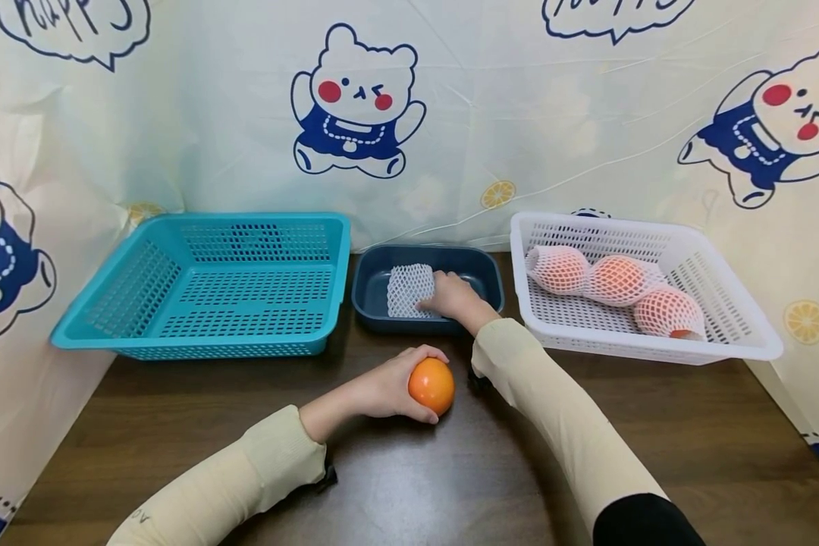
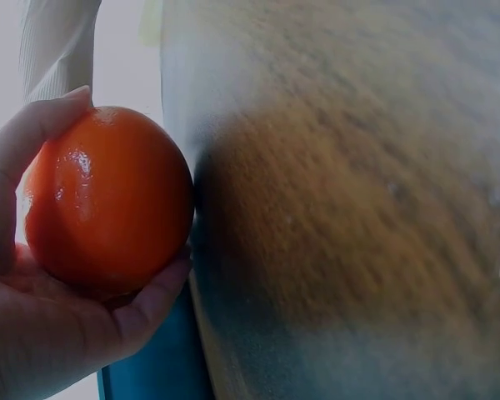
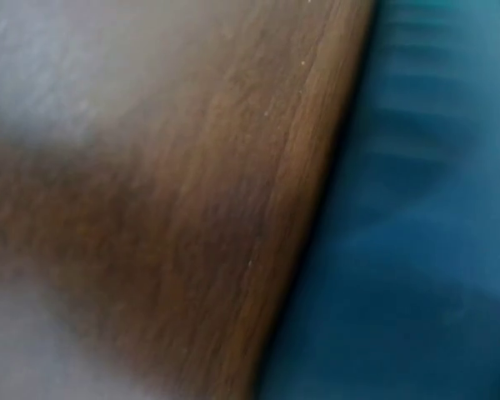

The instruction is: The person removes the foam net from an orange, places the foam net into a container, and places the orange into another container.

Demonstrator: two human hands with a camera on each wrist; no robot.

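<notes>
My left hand (image 1: pixel 392 387) holds an orange (image 1: pixel 431 387) low over the table, in front of the dark blue tray (image 1: pixel 409 326). In the left wrist view, the thumb and fingers curl round the shiny orange (image 2: pixel 112 200). My right hand (image 1: pixel 453 296) reaches into the tray, thumb and fingertips at the right edge of a white foam net sleeve (image 1: pixel 408 290). It appears to pinch that edge, though some fingertips are hidden. The right wrist view shows the tray's blurred outer wall (image 3: pixel 400 250), without the hand.
A turquoise basket (image 1: pixel 246 345) stands at the left. The white basket (image 1: pixel 628 345) at the right holds several fruits in foam nets (image 1: pixel 614 279). All stand on a brown wooden table (image 1: pixel 409 485), before a printed cloth (image 1: pixel 450 152).
</notes>
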